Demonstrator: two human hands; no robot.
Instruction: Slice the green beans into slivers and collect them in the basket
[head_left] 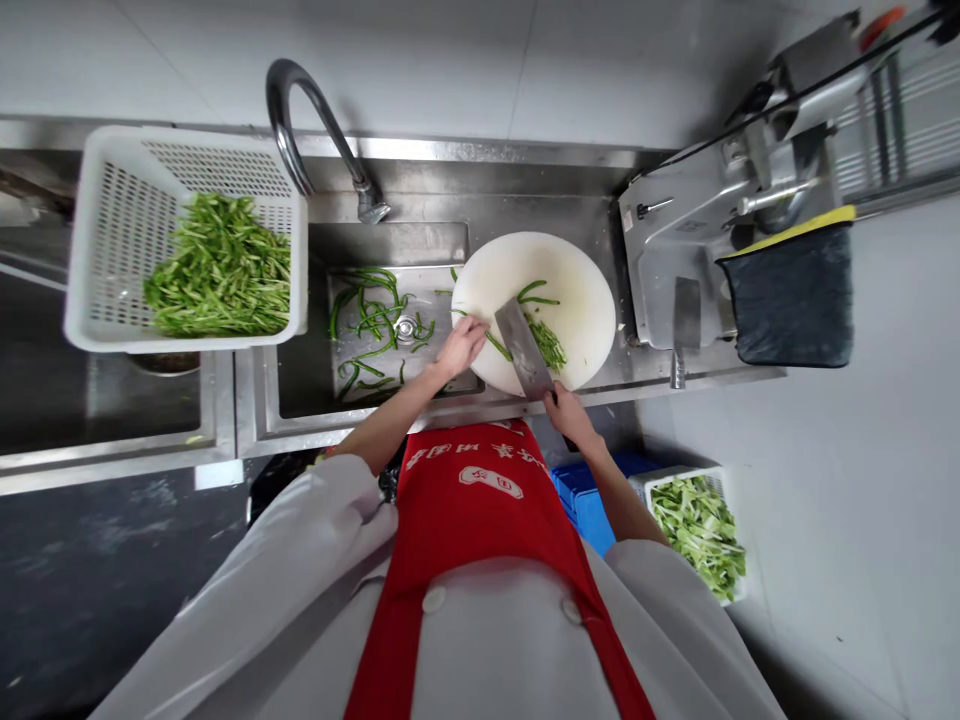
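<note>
A round white cutting board (pixel 570 285) rests over the right side of a steel sink (pixel 375 320). My right hand (pixel 568 412) is closed on the handle of a cleaver (pixel 523 349), whose blade lies across the board next to a small pile of cut green pieces (pixel 549 343). My left hand (pixel 460 346) sits at the board's left edge, its fingers curled on a long green vegetable stalk (pixel 496 345) beside the blade. More green stalks (pixel 371 320) lie in the sink basin.
A white perforated basket (pixel 112 240) of cut greens stands at the left beside a curved faucet (pixel 315 125). A metal slicing machine (pixel 720 230) stands right of the board. Low at the right are a blue crate (pixel 585 495) and a white basket (pixel 701 520) of greens.
</note>
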